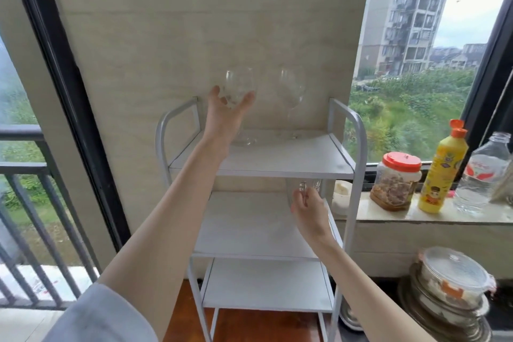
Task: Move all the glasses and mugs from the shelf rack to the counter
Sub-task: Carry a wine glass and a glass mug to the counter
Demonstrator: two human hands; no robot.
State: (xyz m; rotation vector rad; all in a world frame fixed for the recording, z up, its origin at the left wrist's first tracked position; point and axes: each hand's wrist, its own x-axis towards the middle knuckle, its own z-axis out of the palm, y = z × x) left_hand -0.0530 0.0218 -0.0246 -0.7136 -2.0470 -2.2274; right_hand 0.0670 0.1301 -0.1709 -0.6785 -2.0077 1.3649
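A white shelf rack (358, 130) stands against the wall. Two clear wine glasses stand on its top shelf. My left hand (224, 114) cups the bowl of the left wine glass (238, 83), thumb and fingers on either side. The right wine glass (291, 91) stands free beside it. On the middle shelf, a clear glass mug (308, 184) sits at the back right, and my right hand (308, 211) reaches to it with fingers curled at its side. The lower shelves hold nothing else that I can see.
A stone windowsill counter (416, 216) runs to the right, with a white cup (341, 197), an orange-lidded jar (395, 180), a yellow bottle (441, 172) and a clear plastic bottle (485, 172). Stacked lidded containers (452, 283) sit lower right. A balcony railing (25, 203) is at left.
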